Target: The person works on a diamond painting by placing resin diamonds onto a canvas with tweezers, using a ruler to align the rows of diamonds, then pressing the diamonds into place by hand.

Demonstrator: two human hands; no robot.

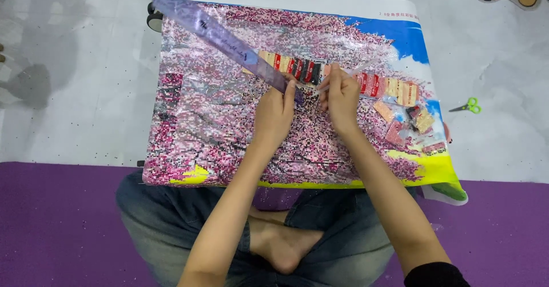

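Observation:
A large bead-mosaic picture [211, 132] of pink blossom, blue sky and yellow ground lies flat in front of me. My left hand [275, 112] grips the near end of a long clear purple ruler [217, 35] that slants up to the far left over the picture. Close beside it, my right hand [341, 95] pinches a thin clear pen-like stick [360, 69] over the canvas. A row of small bead packets [297, 68] in red, black and tan lies just behind both hands.
More small bead packets [400, 107] are scattered at the picture's right side. Green-handled scissors [466, 106] lie on the pale floor to the right. A purple mat [51, 224] covers the near floor, where my crossed legs in jeans rest. A small wheel [154, 21] shows at the far left corner.

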